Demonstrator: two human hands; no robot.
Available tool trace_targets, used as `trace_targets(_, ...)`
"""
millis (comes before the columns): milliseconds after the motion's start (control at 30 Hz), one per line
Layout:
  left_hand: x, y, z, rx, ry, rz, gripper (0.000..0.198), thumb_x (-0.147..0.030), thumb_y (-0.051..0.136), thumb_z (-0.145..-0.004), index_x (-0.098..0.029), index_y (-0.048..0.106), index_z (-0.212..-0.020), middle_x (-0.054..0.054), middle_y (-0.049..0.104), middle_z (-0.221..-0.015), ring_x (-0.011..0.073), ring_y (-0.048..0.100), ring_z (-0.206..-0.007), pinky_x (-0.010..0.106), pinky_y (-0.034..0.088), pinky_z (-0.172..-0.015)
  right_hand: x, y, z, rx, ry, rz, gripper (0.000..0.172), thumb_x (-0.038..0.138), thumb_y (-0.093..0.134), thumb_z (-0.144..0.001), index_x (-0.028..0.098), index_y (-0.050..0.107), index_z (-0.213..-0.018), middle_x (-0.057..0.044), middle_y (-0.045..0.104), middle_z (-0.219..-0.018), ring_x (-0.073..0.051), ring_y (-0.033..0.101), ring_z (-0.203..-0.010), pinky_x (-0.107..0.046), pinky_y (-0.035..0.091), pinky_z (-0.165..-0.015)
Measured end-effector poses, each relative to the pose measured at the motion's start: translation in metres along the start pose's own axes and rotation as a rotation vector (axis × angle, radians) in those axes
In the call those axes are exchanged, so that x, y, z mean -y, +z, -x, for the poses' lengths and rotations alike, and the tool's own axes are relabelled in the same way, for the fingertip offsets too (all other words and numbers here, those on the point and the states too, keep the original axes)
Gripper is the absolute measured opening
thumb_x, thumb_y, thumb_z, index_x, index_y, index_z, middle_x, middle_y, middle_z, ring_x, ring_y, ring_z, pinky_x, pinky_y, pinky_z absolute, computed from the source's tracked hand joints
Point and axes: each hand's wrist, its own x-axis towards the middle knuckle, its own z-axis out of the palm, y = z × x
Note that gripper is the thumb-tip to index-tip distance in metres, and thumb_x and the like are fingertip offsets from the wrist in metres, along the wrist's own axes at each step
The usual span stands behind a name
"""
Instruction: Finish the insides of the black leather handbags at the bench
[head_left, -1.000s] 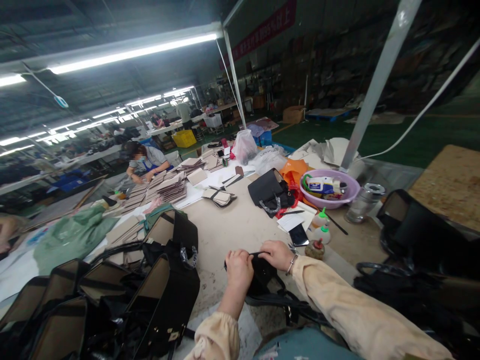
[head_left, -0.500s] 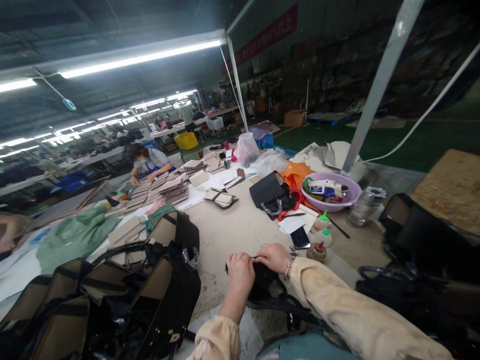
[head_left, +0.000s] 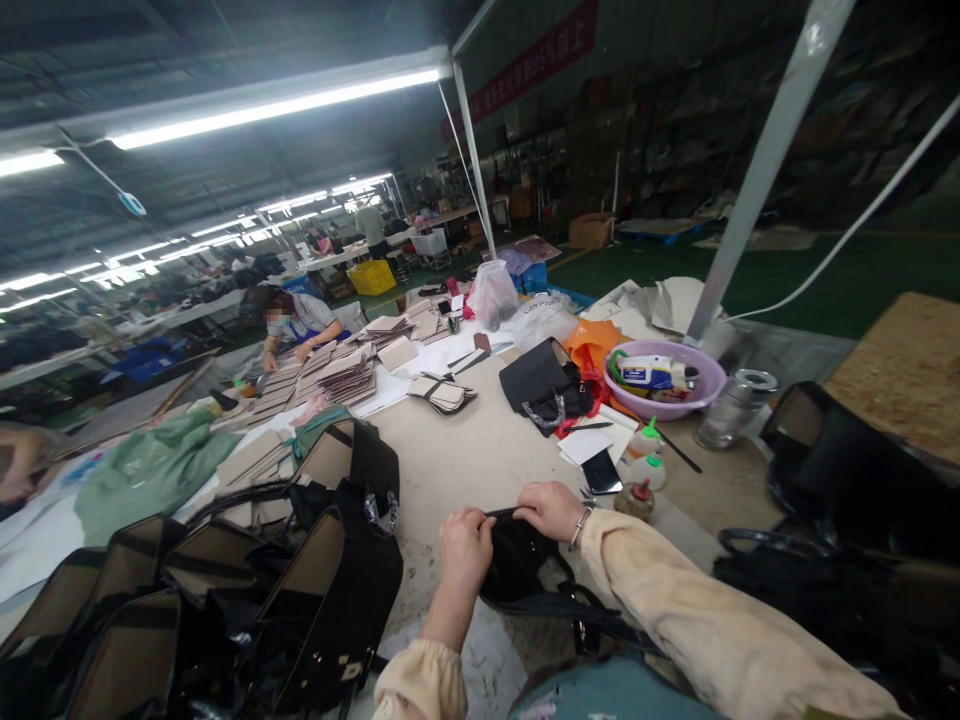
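Between my two hands is a black handbag [head_left: 517, 565], its far edge pinched by both of them at the near side of the table. My left hand [head_left: 463, 548] is closed on the left end of that edge. My right hand [head_left: 551, 510], with a bracelet at the wrist, grips the same edge a little to the right. Straps and metal fittings of the bag hang toward my lap, and my right sleeve hides part of it. Just beyond the right wrist lie a dark phone [head_left: 601, 472] and small glue bottles [head_left: 648, 470] with green tips.
Several black bags [head_left: 330, 590] crowd the left side. Another black bag [head_left: 546, 385] stands ahead, near a purple basin [head_left: 667, 405] and a glass jar [head_left: 735, 410]. Stacked brown panels [head_left: 345, 375] lie before a co-worker [head_left: 289, 320]. A metal post [head_left: 765, 180] rises at right.
My left hand has shifted slightly left, widening the gap between my hands, so more of the bag's edge shows. My right hand stays nearly in place, still gripping.
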Motion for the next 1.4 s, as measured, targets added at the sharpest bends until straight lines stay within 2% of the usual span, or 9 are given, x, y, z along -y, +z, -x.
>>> trace_targets(133, 0.000, 0.001, 0.001, -0.013, -0.003, 0.000, 0.019, -0.026, 0.050, -0.083, -0.019, 0.065, -0.072, 0.003, 0.066, -0.079, 0.0155, 0.057, -0.078, 0.027, 0.040, -0.075, -0.002, 0.002, -0.002, 0.011, 0.010, 0.013, 0.028, 0.039, 0.049, -0.085, 0.020, 0.066, -0.073, -0.002, 0.063, -0.074, -0.013, 0.055, -0.069, -0.025, 0.034, -0.059)
trace_targets(733, -0.002, 0.007, -0.002, -0.002, -0.063, -0.106, 0.022, -0.029, 0.048, -0.084, -0.019, 0.061, -0.070, 0.003, 0.063, -0.078, 0.0166, 0.053, -0.077, 0.027, 0.035, -0.068, -0.002, 0.002, -0.003, 0.023, 0.030, -0.007, 0.031, 0.040, 0.046, -0.087, 0.020, 0.065, -0.073, -0.002, 0.063, -0.076, -0.012, 0.054, -0.069, -0.024, 0.032, -0.060)
trace_targets(1067, -0.006, 0.008, -0.003, -0.016, -0.079, -0.147, 0.022, -0.028, 0.048, -0.084, -0.019, 0.061, -0.069, 0.004, 0.063, -0.078, 0.0178, 0.054, -0.078, 0.027, 0.036, -0.068, 0.007, -0.007, -0.003, 0.052, 0.076, 0.046, 0.032, 0.041, 0.046, -0.086, 0.020, 0.065, -0.072, -0.002, 0.064, -0.076, -0.013, 0.056, -0.070, -0.024, 0.032, -0.059)
trace_targets(1200, -0.005, 0.009, -0.001, -0.024, -0.077, -0.142, 0.021, -0.027, 0.048, -0.083, -0.019, 0.061, -0.069, 0.004, 0.063, -0.076, 0.0180, 0.054, -0.077, 0.028, 0.037, -0.069, 0.013, -0.007, -0.008, 0.093, 0.036, 0.055, 0.035, 0.046, 0.044, -0.086, 0.022, 0.068, -0.077, -0.002, 0.066, -0.078, -0.014, 0.057, -0.072, -0.025, 0.033, -0.059)
trace_targets(1400, -0.003, 0.009, 0.000, -0.031, -0.067, -0.119, 0.022, -0.026, 0.047, -0.084, -0.018, 0.061, -0.069, 0.004, 0.063, -0.077, 0.0179, 0.054, -0.078, 0.028, 0.038, -0.070, 0.026, -0.004, -0.019, 0.131, 0.036, 0.097, 0.032, 0.039, 0.042, -0.088, 0.021, 0.067, -0.079, -0.004, 0.065, -0.082, -0.014, 0.058, -0.074, -0.025, 0.034, -0.059)
